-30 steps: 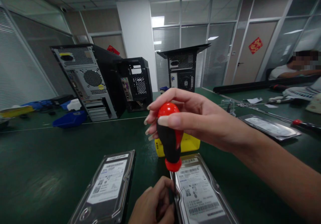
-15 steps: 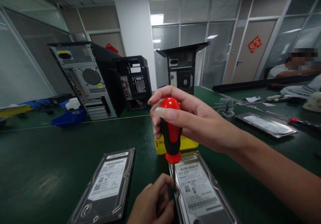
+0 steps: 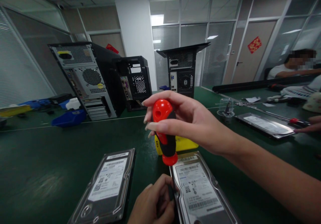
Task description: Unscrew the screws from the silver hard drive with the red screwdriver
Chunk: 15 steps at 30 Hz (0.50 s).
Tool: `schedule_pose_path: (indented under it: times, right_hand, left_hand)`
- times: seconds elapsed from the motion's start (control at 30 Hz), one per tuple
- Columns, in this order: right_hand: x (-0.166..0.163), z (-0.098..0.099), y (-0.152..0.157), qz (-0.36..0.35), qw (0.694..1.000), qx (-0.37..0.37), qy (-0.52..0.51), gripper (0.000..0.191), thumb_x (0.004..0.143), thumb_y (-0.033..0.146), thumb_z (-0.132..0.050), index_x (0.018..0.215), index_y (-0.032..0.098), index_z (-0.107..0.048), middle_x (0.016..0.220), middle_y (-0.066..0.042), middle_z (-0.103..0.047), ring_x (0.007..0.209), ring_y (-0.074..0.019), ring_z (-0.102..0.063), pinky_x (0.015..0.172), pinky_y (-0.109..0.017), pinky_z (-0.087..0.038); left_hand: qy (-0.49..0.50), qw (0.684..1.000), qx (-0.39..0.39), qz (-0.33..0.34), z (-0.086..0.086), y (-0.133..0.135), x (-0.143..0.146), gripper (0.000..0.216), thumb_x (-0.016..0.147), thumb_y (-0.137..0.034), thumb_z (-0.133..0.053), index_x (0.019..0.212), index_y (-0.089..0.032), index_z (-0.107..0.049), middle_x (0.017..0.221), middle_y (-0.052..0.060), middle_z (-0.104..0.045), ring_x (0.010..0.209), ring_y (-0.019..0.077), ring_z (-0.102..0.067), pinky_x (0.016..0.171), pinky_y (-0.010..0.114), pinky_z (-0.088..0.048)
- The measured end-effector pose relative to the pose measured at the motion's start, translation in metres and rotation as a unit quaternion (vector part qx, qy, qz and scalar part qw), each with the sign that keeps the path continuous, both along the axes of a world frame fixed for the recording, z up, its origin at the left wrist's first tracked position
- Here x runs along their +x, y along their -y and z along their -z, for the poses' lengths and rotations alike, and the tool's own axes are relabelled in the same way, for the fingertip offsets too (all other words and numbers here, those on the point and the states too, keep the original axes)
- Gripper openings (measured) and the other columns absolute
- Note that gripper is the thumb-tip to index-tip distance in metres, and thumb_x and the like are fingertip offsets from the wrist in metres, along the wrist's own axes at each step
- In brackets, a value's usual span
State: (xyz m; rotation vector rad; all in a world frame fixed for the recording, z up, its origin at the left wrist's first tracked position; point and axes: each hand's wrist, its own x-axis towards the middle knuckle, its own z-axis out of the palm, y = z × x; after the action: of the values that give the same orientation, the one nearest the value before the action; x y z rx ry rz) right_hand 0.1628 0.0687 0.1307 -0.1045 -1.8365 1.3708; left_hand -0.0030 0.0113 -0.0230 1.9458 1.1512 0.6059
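My right hand (image 3: 185,120) is wrapped round the red and black handle of a screwdriver (image 3: 165,133), which stands nearly upright with its tip at the near left corner of a hard drive (image 3: 198,190). My left hand (image 3: 152,204) is curled at that drive's left edge, fingers closed against it beside the screwdriver's shaft. A second hard drive (image 3: 107,185) lies flat to the left, apart from both hands.
A yellow tray (image 3: 185,143) sits behind the screwdriver. Three open computer cases (image 3: 87,80) (image 3: 136,81) (image 3: 183,68) stand at the back. Blue bins (image 3: 69,118) lie left. At right: another drive (image 3: 268,125), a screwdriver (image 3: 298,121), another person's fingers (image 3: 312,125).
The screwdriver handle has turned and tilted slightly left in my right hand, with my fingers shifting on it. Another person's fingers have come into view at the right edge.
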Motion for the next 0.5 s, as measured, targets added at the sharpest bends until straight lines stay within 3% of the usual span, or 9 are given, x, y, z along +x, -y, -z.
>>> schedule_pose_path:
  times: [0.13, 0.27, 0.5]
  right_hand:
    - [-0.003, 0.0026, -0.0014, 0.027, 1.0, 0.002, -0.013, 0.028, 0.082, 0.016, -0.073, 0.104, 0.017, -0.057, 0.091, 0.003, -0.058, 0.084, -0.0065, -0.057, 0.078, -0.016, -0.05]
    - [-0.0048, 0.0028, -0.0021, 0.003, 0.999, -0.021, -0.029, 0.027, 0.083, 0.011, -0.069, 0.1, 0.017, -0.05, 0.087, 0.003, -0.058, 0.079, -0.0067, -0.058, 0.078, -0.019, -0.051]
    - [-0.0015, 0.0025, -0.0001, -0.025, 0.998, -0.065, -0.006, 0.021, 0.09, 0.026, -0.064, 0.104, 0.022, -0.049, 0.083, 0.003, -0.053, 0.071, -0.0084, -0.055, 0.067, -0.022, -0.05]
  left_hand:
    - [0.004, 1.0, -0.021, 0.001, -0.0059, 0.0021, -0.0007, 0.019, 0.081, -0.013, -0.046, 0.099, -0.016, -0.053, 0.062, -0.008, -0.034, 0.055, 0.0129, -0.032, 0.051, 0.023, -0.026]
    - [0.003, 1.0, -0.022, 0.003, -0.0035, 0.0008, -0.0002, 0.014, 0.081, -0.014, -0.046, 0.093, -0.018, -0.051, 0.062, -0.008, -0.034, 0.054, 0.0126, -0.032, 0.05, 0.023, -0.026]
    - [-0.014, 0.999, -0.029, -0.013, -0.0056, 0.0017, -0.0011, 0.018, 0.079, -0.014, -0.049, 0.096, -0.019, -0.053, 0.063, -0.007, -0.036, 0.058, 0.0136, -0.035, 0.054, 0.022, -0.028]
